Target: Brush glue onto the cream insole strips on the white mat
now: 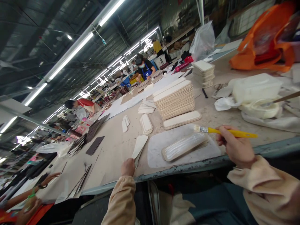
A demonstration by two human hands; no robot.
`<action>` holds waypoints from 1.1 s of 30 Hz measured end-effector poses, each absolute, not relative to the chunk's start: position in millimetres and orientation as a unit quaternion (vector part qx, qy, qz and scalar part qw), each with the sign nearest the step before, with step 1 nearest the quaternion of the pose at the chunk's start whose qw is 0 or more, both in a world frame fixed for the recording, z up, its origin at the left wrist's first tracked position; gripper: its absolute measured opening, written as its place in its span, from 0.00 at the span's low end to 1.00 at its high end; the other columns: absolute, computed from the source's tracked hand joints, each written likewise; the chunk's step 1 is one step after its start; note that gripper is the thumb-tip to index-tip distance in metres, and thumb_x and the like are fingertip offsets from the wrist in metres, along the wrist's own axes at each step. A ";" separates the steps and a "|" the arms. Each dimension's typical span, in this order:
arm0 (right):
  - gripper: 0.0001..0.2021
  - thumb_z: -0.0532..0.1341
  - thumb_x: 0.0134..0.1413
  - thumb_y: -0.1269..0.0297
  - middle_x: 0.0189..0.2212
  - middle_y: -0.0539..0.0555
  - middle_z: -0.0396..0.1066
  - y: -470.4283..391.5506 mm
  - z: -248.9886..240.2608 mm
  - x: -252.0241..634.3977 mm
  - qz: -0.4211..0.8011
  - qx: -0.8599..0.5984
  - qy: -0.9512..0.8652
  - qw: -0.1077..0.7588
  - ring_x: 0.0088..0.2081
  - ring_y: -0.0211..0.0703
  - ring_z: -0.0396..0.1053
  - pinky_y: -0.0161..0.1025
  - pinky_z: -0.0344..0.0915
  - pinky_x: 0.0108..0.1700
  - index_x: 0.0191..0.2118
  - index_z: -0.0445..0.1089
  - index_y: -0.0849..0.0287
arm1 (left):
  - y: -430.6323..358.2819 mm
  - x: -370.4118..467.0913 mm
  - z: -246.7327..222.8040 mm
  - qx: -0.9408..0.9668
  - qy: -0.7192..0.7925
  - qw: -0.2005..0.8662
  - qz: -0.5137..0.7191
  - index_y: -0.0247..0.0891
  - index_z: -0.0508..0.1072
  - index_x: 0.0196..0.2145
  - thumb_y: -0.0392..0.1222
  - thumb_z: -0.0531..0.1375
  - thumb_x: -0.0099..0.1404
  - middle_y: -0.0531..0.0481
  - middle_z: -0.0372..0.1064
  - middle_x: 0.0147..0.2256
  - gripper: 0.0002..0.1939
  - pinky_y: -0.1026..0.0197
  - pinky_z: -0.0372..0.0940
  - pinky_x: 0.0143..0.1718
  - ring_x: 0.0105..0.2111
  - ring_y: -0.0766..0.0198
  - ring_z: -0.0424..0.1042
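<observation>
My right hand (pixel 235 147) is closed round the yellow handle of a brush (pixel 212 130), whose pale bristles point left above a white sheet (pixel 156 150). On that sheet lies a long rounded piece (pixel 185 146) with a wet, shiny top. At the table's front edge my left hand (pixel 128 167) grips the lower end of some thin cream strips (pixel 140 147). Behind the sheet, a single rounded board (pixel 182 120) rests in front of a tall stack of similar boards (pixel 174 98). Smaller cream pieces (pixel 146 124) lie left of it.
A plastic-lined tub (pixel 260 93) stands at the right, with an orange bag (pixel 262 40) behind. Scissors (pixel 220 86) and a second stack (pixel 203 73) are further back. Dark sheets (pixel 95 145) lie at the left, near another person's hands (pixel 50 178). The table edge (pixel 187 167) runs in front.
</observation>
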State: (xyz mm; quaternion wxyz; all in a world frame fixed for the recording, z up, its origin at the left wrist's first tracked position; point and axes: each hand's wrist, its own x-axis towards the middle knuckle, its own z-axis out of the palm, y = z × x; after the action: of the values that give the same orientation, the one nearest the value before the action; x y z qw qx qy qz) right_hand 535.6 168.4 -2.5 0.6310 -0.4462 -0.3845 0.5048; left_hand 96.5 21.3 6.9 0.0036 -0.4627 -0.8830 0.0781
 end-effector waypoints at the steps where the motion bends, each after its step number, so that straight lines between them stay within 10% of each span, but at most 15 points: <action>1: 0.16 0.63 0.50 0.50 0.19 0.48 0.63 168.1 -1.8 535.5 0.501 -0.448 -0.385 0.632 0.19 0.34 0.59 0.34 0.57 0.21 0.32 0.68 0.59 | 19.7 96.6 9.1 -0.459 -0.886 0.027 0.065 0.38 0.73 0.36 0.43 0.45 0.69 0.42 0.72 0.41 0.17 0.61 0.60 0.41 0.42 0.58 0.71; 8: 0.17 0.63 0.51 0.50 0.27 0.52 0.72 166.7 -1.2 529.6 0.493 -0.418 -0.377 0.664 0.22 0.35 0.65 0.33 0.63 0.23 0.41 0.68 0.57 | 11.6 108.9 55.9 -0.449 -0.872 0.153 -0.118 0.37 0.67 0.40 0.45 0.42 0.69 0.44 0.71 0.35 0.16 0.62 0.61 0.36 0.36 0.59 0.70; 13: 0.16 0.62 0.51 0.49 0.37 0.55 0.74 163.5 -2.6 522.0 0.525 -0.399 -0.400 0.636 0.34 0.42 0.73 0.37 0.70 0.32 0.39 0.67 0.55 | 16.6 176.9 76.0 -0.556 -0.780 0.026 -0.285 0.40 0.67 0.34 0.49 0.47 0.66 0.56 0.62 0.19 0.14 0.65 0.59 0.24 0.19 0.66 0.63; 20: 0.16 0.62 0.52 0.50 0.49 0.54 0.69 156.1 0.3 522.4 0.642 -0.325 -0.395 0.570 0.43 0.47 0.73 0.45 0.71 0.42 0.39 0.58 0.51 | 42.1 260.8 55.9 -0.697 -0.668 -0.133 -0.224 0.41 0.69 0.30 0.48 0.47 0.66 0.52 0.68 0.24 0.15 0.65 0.60 0.28 0.25 0.66 0.66; 33: 0.18 0.66 0.46 0.53 0.39 0.52 0.74 167.2 -20.5 516.1 0.498 -0.406 -0.524 0.559 0.46 0.49 0.71 0.47 0.68 0.47 0.34 0.57 0.52 | 51.0 266.8 45.7 -0.706 -0.637 -0.195 -0.241 0.39 0.68 0.30 0.46 0.48 0.66 0.53 0.66 0.23 0.14 0.64 0.59 0.28 0.24 0.66 0.64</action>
State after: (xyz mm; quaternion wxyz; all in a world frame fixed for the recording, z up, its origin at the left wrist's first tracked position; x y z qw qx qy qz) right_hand 516.1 167.2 -20.5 0.5594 -0.4056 -0.5238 0.4982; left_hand 266.8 51.0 45.7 -0.1954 -0.7056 -0.6370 -0.2411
